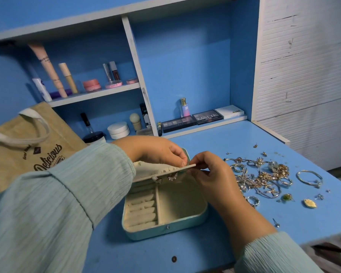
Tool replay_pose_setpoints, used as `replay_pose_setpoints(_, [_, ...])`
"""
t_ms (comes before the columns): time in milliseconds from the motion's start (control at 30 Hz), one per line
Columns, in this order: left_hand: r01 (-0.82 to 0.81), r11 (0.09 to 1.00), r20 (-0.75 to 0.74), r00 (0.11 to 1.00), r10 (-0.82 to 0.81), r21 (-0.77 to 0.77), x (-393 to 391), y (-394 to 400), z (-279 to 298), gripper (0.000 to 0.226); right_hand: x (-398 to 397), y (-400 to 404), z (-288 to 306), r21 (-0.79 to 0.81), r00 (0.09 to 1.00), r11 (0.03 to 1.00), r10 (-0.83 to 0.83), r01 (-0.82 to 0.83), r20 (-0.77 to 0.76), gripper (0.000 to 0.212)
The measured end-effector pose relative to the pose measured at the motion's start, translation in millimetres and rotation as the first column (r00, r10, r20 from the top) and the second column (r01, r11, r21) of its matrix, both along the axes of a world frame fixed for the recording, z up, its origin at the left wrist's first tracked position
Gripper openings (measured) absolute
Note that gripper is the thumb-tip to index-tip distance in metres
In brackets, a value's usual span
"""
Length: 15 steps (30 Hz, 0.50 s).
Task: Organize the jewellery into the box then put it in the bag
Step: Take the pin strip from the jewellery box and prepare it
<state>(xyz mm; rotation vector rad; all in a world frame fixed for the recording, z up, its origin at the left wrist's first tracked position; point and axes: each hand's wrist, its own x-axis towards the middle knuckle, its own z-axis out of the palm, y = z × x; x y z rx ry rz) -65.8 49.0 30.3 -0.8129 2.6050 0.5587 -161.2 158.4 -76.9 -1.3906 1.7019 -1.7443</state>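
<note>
A teal jewellery box (165, 231) lies open on the blue desk, cream lined, with ring rolls on its left and a bare compartment on its right. Over it a cream earring panel (156, 170) is held tilted, with sparkly earrings (172, 176) hanging from it. My left hand (156, 150) pinches the panel's upper edge. My right hand (211, 170) pinches the panel's right end. A heap of gold and silver jewellery (262, 176) lies to the right of the box. A tan tote bag (28, 146) printed "Delicious" stands at the left.
Loose pieces lie around the heap: a bangle (309, 178), a gold pendant (309, 203), a small stud (276, 223). Cosmetics fill the shelves (95, 95) behind, with palettes (207, 116) at the desk's back. The desk edge (323, 239) runs close on the right.
</note>
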Motion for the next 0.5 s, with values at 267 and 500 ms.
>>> replay_pose_setpoints(267, [-0.144, 0.981, -0.205, 0.972, 0.115, -0.131, 15.0, 14.3, 6.8, 0.021, 2.7, -5.7, -2.2, -0.066, 0.998, 0.998, -0.013, 0.009, -0.054, 0.032])
replay_pose_setpoints(500, [-0.319, 0.902, -0.490, 0.860, 0.145, -0.292, 43.9, 41.5, 1.2, 0.016, 5.4, -5.8, 1.8, -0.080, 0.996, 0.997, -0.023, 0.016, -0.088, 0.031])
